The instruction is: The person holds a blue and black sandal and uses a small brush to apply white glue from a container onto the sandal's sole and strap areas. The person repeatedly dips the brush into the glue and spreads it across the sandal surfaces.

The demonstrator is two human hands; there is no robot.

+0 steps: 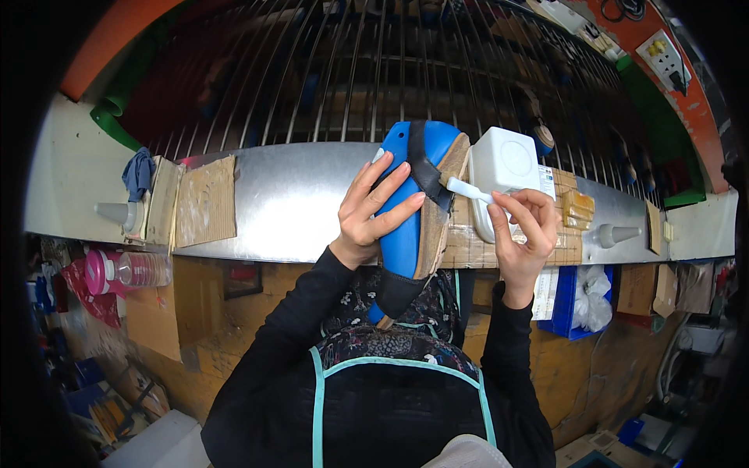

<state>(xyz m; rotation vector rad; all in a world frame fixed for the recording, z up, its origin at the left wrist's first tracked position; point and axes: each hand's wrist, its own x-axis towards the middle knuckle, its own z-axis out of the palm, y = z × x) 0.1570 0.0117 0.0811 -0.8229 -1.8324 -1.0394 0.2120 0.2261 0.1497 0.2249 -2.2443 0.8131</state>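
Right grip (527,230): thumb and fingers are pinching the slim white plastic-handled brush (472,192).
Brush tip: it is meeting or nearly meeting the black strap (425,170); which, one cannot tell.
Left grip (361,221): fingers are spreading across the blue shoe form (398,249), steadying it.
Shoe form: it is slanting across the silver metal desk's (289,203) near edge, bearing the strap and a brown sole (434,238).
Right of it: a white boxy plastic container (505,160) is standing.
Beyond: dark metal bars (335,70) are running lengthwise.
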